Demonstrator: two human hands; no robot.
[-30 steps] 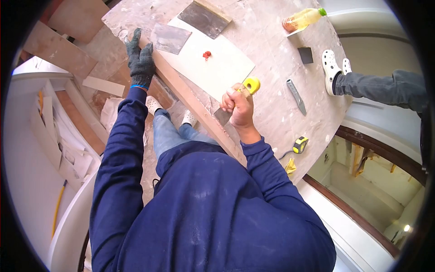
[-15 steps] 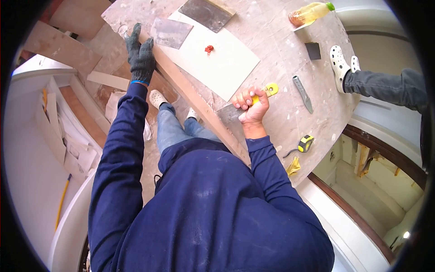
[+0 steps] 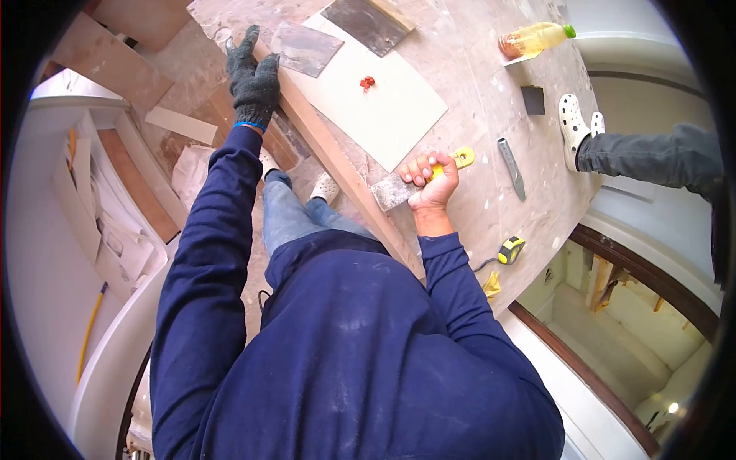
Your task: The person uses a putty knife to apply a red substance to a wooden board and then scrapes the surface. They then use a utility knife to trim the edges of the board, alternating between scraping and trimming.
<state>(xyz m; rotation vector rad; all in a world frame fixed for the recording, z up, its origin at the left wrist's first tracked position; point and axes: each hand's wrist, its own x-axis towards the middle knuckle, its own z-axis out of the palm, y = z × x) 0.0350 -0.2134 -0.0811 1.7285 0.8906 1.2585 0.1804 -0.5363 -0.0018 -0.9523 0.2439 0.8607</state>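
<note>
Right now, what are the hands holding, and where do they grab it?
The right hand grips a scraper by its yellow handle. The gloved left hand rests on the wooden strip.

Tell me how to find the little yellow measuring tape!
Start at the big dusty worktable. Follow its near edge past the bare right hand gripping the yellow-handled scraper, toward the open doorway. The tape measure sits there at the rim, a small yellow-and-black block, chunkier than the slim grey chisel farther up.

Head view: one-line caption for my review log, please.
Gloved left hand steadies a wooden strip on the table edge; bare right hand grips a yellow-handled scraper.
</note>
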